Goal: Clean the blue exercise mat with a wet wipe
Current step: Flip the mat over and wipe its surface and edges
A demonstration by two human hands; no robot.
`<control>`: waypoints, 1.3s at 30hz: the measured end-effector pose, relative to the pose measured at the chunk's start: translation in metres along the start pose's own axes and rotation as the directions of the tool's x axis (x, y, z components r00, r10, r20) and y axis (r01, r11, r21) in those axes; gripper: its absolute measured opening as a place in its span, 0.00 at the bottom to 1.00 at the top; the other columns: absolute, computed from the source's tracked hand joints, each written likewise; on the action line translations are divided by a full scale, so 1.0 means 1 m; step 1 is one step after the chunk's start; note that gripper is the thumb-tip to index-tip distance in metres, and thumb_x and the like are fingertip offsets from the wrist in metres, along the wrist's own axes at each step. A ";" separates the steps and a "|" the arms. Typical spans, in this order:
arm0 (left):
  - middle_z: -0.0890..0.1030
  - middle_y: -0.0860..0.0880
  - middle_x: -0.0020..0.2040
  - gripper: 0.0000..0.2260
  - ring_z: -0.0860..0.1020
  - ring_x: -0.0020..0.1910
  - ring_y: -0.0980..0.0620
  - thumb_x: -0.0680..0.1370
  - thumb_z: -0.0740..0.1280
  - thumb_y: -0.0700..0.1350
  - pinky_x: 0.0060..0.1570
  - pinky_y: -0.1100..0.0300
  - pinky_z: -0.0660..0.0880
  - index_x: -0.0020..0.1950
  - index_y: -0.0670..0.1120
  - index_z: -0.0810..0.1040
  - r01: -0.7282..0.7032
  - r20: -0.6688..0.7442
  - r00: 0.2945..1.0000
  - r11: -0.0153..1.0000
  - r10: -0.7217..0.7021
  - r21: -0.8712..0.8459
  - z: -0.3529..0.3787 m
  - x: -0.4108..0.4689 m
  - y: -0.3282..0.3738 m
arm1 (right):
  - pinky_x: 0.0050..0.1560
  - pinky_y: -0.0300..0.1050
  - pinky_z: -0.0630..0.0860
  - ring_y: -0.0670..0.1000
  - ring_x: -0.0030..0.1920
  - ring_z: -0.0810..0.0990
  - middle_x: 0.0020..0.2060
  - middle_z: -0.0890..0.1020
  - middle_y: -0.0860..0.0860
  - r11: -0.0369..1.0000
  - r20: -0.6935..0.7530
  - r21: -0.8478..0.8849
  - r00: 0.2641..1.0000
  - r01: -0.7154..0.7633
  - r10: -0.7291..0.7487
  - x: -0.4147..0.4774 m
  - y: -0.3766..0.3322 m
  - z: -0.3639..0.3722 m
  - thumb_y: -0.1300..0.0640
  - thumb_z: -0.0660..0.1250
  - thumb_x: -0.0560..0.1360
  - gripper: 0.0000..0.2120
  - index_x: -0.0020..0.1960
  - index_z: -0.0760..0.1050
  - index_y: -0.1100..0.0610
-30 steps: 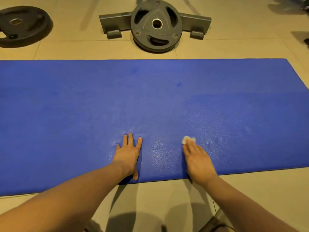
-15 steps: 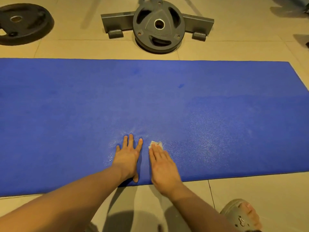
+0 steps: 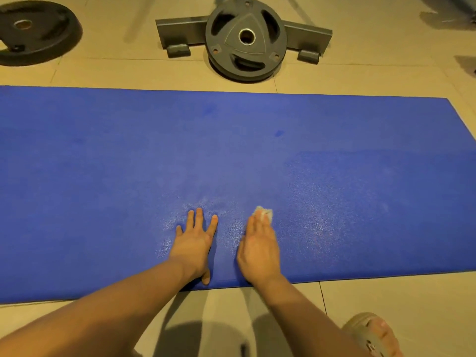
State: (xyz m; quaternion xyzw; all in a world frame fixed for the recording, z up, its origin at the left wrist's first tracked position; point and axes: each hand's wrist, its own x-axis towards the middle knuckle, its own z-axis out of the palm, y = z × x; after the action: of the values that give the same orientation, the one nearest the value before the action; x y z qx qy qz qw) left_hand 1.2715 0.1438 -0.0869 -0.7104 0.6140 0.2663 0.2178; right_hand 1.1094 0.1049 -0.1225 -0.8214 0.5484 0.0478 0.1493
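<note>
The blue exercise mat (image 3: 103, 176) lies flat across the tiled floor, its right end in view. My left hand (image 3: 194, 243) rests flat on the mat near its front edge, fingers spread. Just to its right, my right hand (image 3: 260, 249) presses a small white wet wipe (image 3: 265, 213) onto the mat with straight fingers; only the wipe's tip shows past my fingertips. The mat glistens damp around both hands and to the right.
A grey weight plate (image 3: 246, 37) leans against a metal rack base (image 3: 180, 32) beyond the mat's far edge. A black weight plate (image 3: 33, 32) lies at the far left. My sandalled foot (image 3: 373, 336) is on the tiles at bottom right.
My right hand slid the wipe leftward along the mat toward my left hand, then edged slightly back to the right. My left hand stayed put.
</note>
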 end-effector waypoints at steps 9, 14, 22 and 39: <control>0.53 0.43 0.81 0.59 0.54 0.79 0.42 0.62 0.78 0.70 0.76 0.43 0.60 0.83 0.53 0.51 -0.060 -0.119 0.991 0.998 0.058 -0.017 -0.017 0.003 -0.024 | 0.77 0.64 0.57 0.59 0.82 0.47 0.82 0.48 0.58 0.974 0.111 -0.182 0.987 0.138 -0.119 0.010 0.076 -0.014 0.50 0.50 0.82 0.32 0.82 0.49 0.63; 0.39 0.35 0.81 0.69 0.40 0.81 0.33 0.59 0.81 0.69 0.78 0.35 0.51 0.83 0.50 0.37 0.135 -0.093 0.985 0.981 -0.148 -0.139 -0.033 0.027 -0.041 | 0.79 0.60 0.52 0.58 0.82 0.47 0.82 0.49 0.58 0.975 0.047 -0.070 0.976 -0.209 0.213 0.021 0.115 -0.035 0.45 0.49 0.85 0.32 0.82 0.49 0.63; 0.37 0.28 0.79 0.74 0.39 0.79 0.26 0.56 0.84 0.64 0.73 0.28 0.56 0.82 0.49 0.32 0.211 0.017 0.977 0.968 -0.211 -0.133 -0.035 0.046 -0.033 | 0.79 0.61 0.54 0.67 0.80 0.48 0.79 0.51 0.67 0.985 0.006 0.175 1.000 -0.007 0.006 0.024 -0.024 -0.004 0.51 0.49 0.80 0.34 0.79 0.50 0.72; 0.38 0.27 0.78 0.76 0.41 0.78 0.25 0.55 0.84 0.64 0.74 0.28 0.55 0.81 0.48 0.31 0.208 0.019 0.978 0.969 -0.207 -0.137 -0.032 0.051 -0.032 | 0.80 0.59 0.52 0.64 0.81 0.48 0.80 0.51 0.65 0.987 -0.011 0.124 0.994 -0.102 0.104 0.050 0.062 -0.021 0.51 0.54 0.82 0.33 0.80 0.50 0.70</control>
State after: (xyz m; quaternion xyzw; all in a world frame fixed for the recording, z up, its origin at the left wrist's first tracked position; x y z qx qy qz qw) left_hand 1.3122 0.0891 -0.0961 -0.7834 0.5160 0.2858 0.1960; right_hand 1.0707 0.0326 -0.1262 -0.7815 0.5934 0.0143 0.1923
